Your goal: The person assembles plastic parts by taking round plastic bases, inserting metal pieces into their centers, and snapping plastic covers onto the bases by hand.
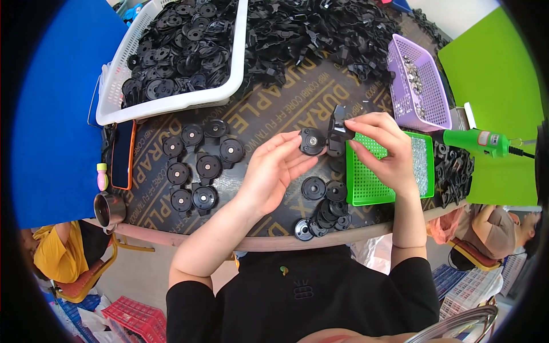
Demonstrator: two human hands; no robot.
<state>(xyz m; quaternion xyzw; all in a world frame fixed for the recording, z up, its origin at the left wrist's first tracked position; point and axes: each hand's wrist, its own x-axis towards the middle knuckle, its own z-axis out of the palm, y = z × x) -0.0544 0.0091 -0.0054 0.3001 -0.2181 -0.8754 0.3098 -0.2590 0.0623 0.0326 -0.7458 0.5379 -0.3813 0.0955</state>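
Note:
Between the fingers of my left hand (pixel 274 168) is a round black plastic disc (pixel 311 142) with a metal piece at its centre. My right hand (pixel 386 146) pinches an angular black plastic bracket (pixel 338 123) close beside the disc; whether the two parts touch I cannot tell. Left of my left hand, several black discs (pixel 208 166) with shiny centres lie spread on the table. Below my hands sits a loose pile of black discs (pixel 327 211). A green perforated tray (pixel 360 194) with small metal pieces lies under my right hand.
A white basket (pixel 171 103) full of black discs stands at the back left, beside a heap of black brackets (pixel 320 31). A purple basket (pixel 432 94) holds small metal parts. A green electric screwdriver (pixel 477 141) is at right; a phone (pixel 123 154) and metal cup (pixel 110 210) at left.

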